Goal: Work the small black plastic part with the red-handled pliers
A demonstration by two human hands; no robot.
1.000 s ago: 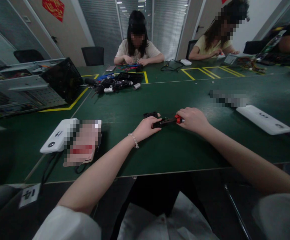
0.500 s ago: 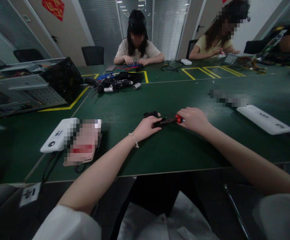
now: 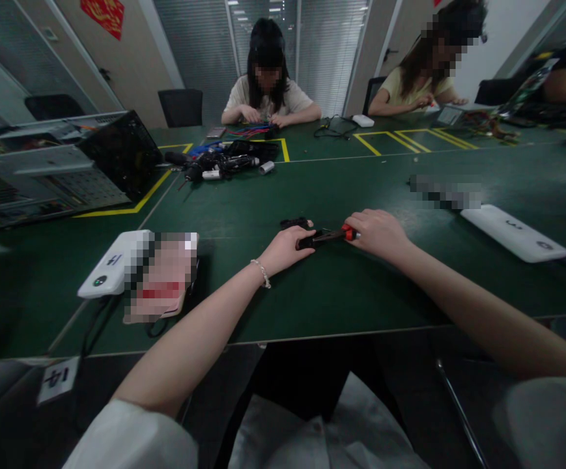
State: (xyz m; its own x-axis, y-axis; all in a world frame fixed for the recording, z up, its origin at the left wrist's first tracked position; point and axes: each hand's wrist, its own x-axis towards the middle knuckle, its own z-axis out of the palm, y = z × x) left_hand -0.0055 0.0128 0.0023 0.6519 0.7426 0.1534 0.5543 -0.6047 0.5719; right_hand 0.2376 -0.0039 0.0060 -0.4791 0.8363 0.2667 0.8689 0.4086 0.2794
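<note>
My left hand (image 3: 283,253) is closed around a small black part (image 3: 308,242), its thumb pressed along the near side. My right hand (image 3: 379,234) grips a red-handled tool (image 3: 348,232), with its dark metal front end pointing left. That end meets the black part between my hands, just above the green table (image 3: 312,293). My fingers cover much of the tool, so its exact kind does not show. Just beyond my left fingers lies a small dark item (image 3: 296,223), partly hidden by the hand.
At left are a white power bank (image 3: 114,264), a phone (image 3: 165,277) and an open computer case (image 3: 53,169). Another white power bank (image 3: 514,233) lies right. Beyond are a heap of black cables (image 3: 228,159) and two people (image 3: 269,91) at the far side.
My hands, the black part and the tool stay almost exactly where they were. Across the table, one person's hand has shifted slightly over the coloured wires.
</note>
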